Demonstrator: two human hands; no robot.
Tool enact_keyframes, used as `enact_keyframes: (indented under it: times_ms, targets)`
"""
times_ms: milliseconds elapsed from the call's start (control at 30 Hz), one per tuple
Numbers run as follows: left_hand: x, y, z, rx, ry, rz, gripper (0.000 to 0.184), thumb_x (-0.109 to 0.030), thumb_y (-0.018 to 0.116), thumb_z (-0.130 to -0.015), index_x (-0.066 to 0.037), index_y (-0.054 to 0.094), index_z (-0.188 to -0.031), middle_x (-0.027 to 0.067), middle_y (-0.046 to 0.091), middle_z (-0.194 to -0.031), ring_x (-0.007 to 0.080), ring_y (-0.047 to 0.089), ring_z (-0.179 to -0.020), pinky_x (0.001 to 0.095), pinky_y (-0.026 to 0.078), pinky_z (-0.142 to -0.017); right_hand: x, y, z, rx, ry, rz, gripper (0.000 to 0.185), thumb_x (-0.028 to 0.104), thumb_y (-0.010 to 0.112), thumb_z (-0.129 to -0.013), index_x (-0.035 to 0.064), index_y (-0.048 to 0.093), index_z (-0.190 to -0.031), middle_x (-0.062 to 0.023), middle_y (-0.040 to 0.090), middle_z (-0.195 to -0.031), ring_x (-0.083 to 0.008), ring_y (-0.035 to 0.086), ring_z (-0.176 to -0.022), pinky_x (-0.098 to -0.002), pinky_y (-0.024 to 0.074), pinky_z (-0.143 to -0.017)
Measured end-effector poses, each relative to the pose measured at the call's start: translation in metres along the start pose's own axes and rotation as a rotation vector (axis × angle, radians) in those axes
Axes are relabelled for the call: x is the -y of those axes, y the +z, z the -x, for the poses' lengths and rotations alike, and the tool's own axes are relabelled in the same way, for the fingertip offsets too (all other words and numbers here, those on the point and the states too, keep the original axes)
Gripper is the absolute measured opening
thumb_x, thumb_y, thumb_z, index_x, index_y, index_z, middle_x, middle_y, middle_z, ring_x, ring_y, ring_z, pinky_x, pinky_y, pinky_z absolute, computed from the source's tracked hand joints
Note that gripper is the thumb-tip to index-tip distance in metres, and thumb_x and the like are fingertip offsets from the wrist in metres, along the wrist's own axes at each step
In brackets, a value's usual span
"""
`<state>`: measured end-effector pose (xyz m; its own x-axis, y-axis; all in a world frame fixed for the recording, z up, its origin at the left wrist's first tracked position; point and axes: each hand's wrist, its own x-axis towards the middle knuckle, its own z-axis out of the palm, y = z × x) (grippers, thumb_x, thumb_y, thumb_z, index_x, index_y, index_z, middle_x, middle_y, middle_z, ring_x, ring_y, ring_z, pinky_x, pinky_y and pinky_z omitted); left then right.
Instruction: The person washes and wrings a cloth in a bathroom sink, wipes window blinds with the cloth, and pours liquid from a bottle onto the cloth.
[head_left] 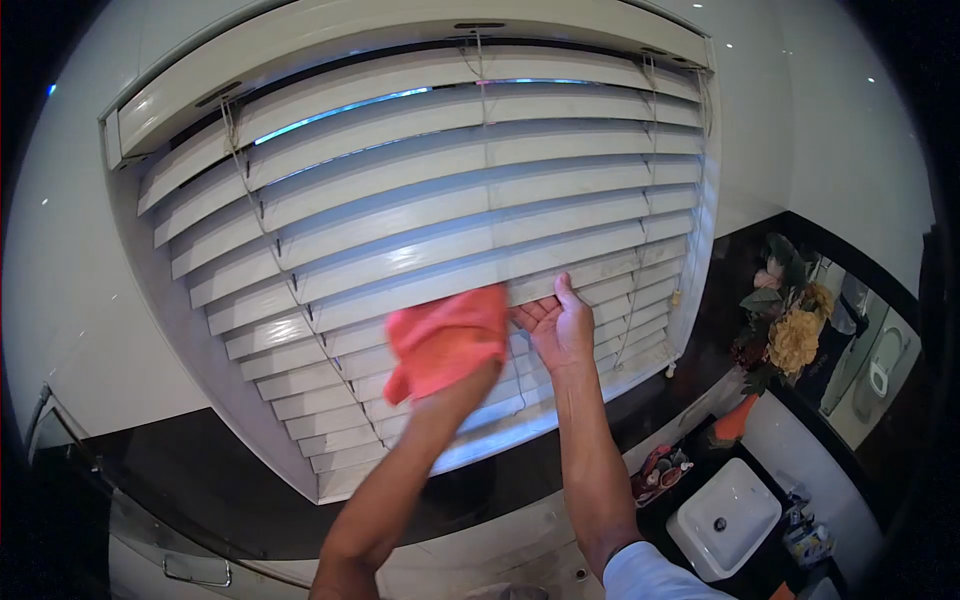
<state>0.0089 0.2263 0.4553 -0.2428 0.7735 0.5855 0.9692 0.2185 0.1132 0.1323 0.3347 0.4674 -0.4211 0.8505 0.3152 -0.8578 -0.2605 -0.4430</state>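
A coral-red cloth (447, 338) is in my left hand (487, 372) and pressed to the middle of a white slatted window blind (390, 228). The cloth covers most of that hand, so its fingers are hidden, and the edges look smeared by motion. Just to the right, my right hand (560, 328) has its palm toward me and holds the lower edge of a slat (600, 268). Its thumb points up against the slat, while its bent fingers reach toward the cloth. Thin cords (290, 275) run down through the slats.
At lower right, a white sink (722, 520) is set in a dark counter. Beside it stand an orange vase (735, 420) with artificial flowers (793, 342) and a small basket of items (660, 473). A mirror (860, 390) hangs behind. Dark wall tiles (190, 470) lie below the window.
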Motion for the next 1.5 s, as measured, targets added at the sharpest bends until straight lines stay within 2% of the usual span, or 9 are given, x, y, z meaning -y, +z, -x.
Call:
enact_keyframes:
  times_ms: [100, 167, 333, 433, 767, 967, 1133, 1300, 1500]
  targets:
    - [-0.027, -0.016, -0.004, -0.144, 0.135, 0.205, 0.06, -0.03, 0.053, -0.087, -0.014, 0.036, -0.142, 0.0143, 0.039, -0.145, 0.0299, 0.032, -0.136, 0.039, 0.024, -0.113, -0.001, -0.006, -0.008, -0.016, -0.048, -0.044, 0.035, 0.031, 0.043, -0.1, 0.0024, 0.051, -0.119, -0.0208, 0.064, -0.112, -0.0366, 0.065, -0.099, -0.0496, 0.0532, -0.084]
    - [-0.031, -0.069, 0.0, 0.423, 0.101, 0.177, 0.025, -0.018, 0.059, -0.082, -0.008, 0.069, -0.103, 0.0092, 0.069, -0.101, 0.0194, 0.061, -0.103, 0.0298, 0.046, -0.087, 0.006, -0.003, -0.002, -0.005, 0.018, -0.052, 0.033, 0.03, 0.043, -0.1, 0.0029, 0.052, -0.117, -0.0221, 0.064, -0.11, -0.0368, 0.066, -0.095, -0.0509, 0.0542, -0.082]
    - [0.023, -0.034, 0.024, -0.098, -0.143, 0.433, 0.044, -0.01, 0.052, -0.084, -0.004, 0.052, -0.127, 0.0142, 0.059, -0.119, 0.0311, 0.056, -0.109, 0.0407, 0.044, -0.093, 0.006, -0.002, -0.002, 0.012, 0.024, -0.02, 0.032, 0.027, 0.044, -0.1, -0.0019, 0.051, -0.112, -0.0244, 0.065, -0.101, -0.039, 0.067, -0.089, -0.0552, 0.0551, -0.08]
    - [0.019, -0.029, 0.015, 0.254, -0.067, -0.352, 0.043, -0.009, 0.047, -0.087, -0.002, 0.048, -0.13, 0.0171, 0.055, -0.124, 0.0342, 0.053, -0.114, 0.0443, 0.043, -0.096, 0.003, -0.001, -0.002, -0.02, 0.017, -0.012, 0.032, 0.027, 0.044, -0.1, -0.0019, 0.05, -0.113, -0.0249, 0.064, -0.101, -0.0389, 0.067, -0.09, -0.0549, 0.0551, -0.08]
    - [-0.024, 0.018, 0.092, -0.043, 0.37, 0.577, 0.057, -0.024, 0.07, -0.075, -0.006, 0.051, -0.126, 0.0142, 0.055, -0.124, 0.0309, 0.049, -0.122, 0.041, 0.036, -0.105, 0.026, -0.012, 0.024, 0.02, 0.071, -0.002, 0.036, 0.031, 0.051, -0.098, -0.0028, 0.052, -0.109, -0.0237, 0.065, -0.099, -0.0358, 0.068, -0.089, -0.0485, 0.0563, -0.079]
    - [-0.052, 0.015, 0.121, 0.082, 0.355, 1.139, 0.058, -0.016, 0.075, -0.07, -0.004, 0.054, -0.123, 0.0151, 0.058, -0.121, 0.0298, 0.055, -0.115, 0.0401, 0.04, -0.101, 0.018, -0.167, 0.123, -0.291, 0.165, 0.948, 0.021, 0.016, 0.055, -0.092, -0.0015, 0.064, -0.083, -0.0125, 0.066, -0.072, -0.0187, 0.066, -0.063, -0.0302, 0.0561, -0.058]
    - [-0.064, 0.007, 0.101, 0.811, 0.071, 1.496, 0.053, -0.012, 0.075, -0.075, -0.001, 0.055, -0.123, 0.0134, 0.059, -0.122, 0.0215, 0.055, -0.114, 0.0338, 0.042, -0.098, -0.01, -0.197, 0.197, -0.087, 0.222, 0.19, 0.028, 0.023, 0.063, -0.087, 0.0018, 0.065, -0.105, -0.0096, 0.068, -0.096, -0.0209, 0.066, -0.089, -0.037, 0.0551, -0.08]
    - [-0.032, 0.044, 0.121, 0.713, 0.339, 1.376, 0.031, -0.003, 0.063, -0.085, -0.001, 0.061, -0.115, 0.0045, 0.065, -0.111, 0.0112, 0.056, -0.104, 0.0297, 0.045, -0.092, 0.051, -0.149, 0.214, 0.041, 0.014, -0.049, 0.049, 0.041, 0.062, -0.089, 0.0072, 0.055, -0.123, -0.0115, 0.062, -0.115, -0.0287, 0.06, -0.107, -0.0472, 0.0466, -0.097]
    - [-0.023, 0.053, 0.129, 0.801, 0.06, 1.681, 0.024, -0.002, 0.066, -0.084, -0.001, 0.065, -0.108, 0.0005, 0.066, -0.102, 0.0093, 0.058, -0.095, 0.0267, 0.047, -0.084, 0.037, -0.222, 0.234, -0.195, 0.037, -0.221, 0.032, 0.02, 0.056, -0.087, 0.0002, 0.06, -0.111, -0.0174, 0.064, -0.108, -0.029, 0.063, -0.101, -0.0422, 0.0502, -0.092]
